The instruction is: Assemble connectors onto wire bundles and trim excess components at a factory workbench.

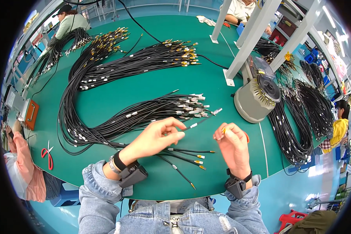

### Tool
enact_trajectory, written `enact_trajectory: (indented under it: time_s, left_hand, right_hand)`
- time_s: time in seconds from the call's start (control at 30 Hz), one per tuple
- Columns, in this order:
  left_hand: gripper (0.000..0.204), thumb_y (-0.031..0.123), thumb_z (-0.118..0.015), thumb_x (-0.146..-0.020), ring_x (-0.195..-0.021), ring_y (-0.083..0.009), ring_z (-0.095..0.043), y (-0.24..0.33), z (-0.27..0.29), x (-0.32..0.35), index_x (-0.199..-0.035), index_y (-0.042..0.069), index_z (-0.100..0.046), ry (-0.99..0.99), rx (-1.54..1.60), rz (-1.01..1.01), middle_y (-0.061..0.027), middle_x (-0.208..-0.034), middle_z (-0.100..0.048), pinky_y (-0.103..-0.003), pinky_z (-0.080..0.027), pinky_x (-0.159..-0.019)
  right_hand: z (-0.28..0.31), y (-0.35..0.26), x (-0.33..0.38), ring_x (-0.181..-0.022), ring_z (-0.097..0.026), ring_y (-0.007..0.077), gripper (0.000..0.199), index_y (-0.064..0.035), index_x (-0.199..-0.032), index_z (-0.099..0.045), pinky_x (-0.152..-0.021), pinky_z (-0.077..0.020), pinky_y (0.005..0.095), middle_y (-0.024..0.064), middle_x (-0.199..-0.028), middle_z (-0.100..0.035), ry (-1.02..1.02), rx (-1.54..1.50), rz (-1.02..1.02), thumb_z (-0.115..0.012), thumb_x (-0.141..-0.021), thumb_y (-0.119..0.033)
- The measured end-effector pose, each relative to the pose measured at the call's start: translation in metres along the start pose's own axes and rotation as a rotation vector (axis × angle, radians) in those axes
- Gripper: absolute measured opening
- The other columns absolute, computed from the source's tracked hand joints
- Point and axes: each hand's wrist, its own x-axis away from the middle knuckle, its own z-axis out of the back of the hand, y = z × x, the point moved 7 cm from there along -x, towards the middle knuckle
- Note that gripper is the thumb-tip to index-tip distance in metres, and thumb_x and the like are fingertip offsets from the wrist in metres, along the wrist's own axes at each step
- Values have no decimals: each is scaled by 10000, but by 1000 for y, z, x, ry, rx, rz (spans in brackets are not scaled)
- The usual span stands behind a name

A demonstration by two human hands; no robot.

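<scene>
My left hand (158, 136) reaches over the near cable bundle, thumb and forefinger closed on a thin black cable (201, 120). The cable carries a white label and ends in a connector with a clear cap (217, 112). To its right my right hand (234, 144) is raised with curled fingers, pinching a small yellow piece (223, 131). Something orange-red shows behind that hand, mostly hidden. Under my left hand, several loose cables (183, 160) with yellow tips fan out toward me. The large bundle of black cables (68, 97) bends in a U, with clear-capped ends (193, 106) near my fingers.
Red-handled scissors (48, 156) lie at the left on the green table (218, 85). A round grey machine (255, 99) and metal posts (253, 39) stand to the right. More cable bundles (296, 124) lie beyond. Other people (70, 19) work around the table.
</scene>
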Motion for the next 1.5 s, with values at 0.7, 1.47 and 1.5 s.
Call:
enact_trajectory:
  time_s: [0.7, 1.47, 1.5]
  left_hand:
    - [129, 117, -608, -836, -713, -252, -640, -9, -49, 37, -921, 27, -643, 128, -524, -357, -115, -804, -654, -330, -495, -605]
    - [201, -7, -716, -668, -452, -158, -532, 18, -42, 47, -829, 48, -608, 538, -886, -686, -26, -616, -558, -267, -389, -390]
    - [207, -8, -718, -666, -448, -155, -529, 18, -43, 47, -832, 47, -607, 536, -898, -693, -26, -611, -555, -268, -387, -386]
  right_hand:
    - [9, 53, 47, -693, -558, 143, 81, -39, -899, -537, -673, -479, 271, 84, -816, -593, 93, 12, -282, -549, -883, -118]
    - [-28, 63, 47, -752, -506, 112, 51, 3, -888, -563, -696, -412, 246, 36, -855, -532, 211, 94, -11, -578, -840, -5]
    - [-29, 61, 47, -747, -503, 109, 48, 3, -883, -564, -692, -411, 242, 34, -848, -533, 216, 103, 8, -579, -838, 0]
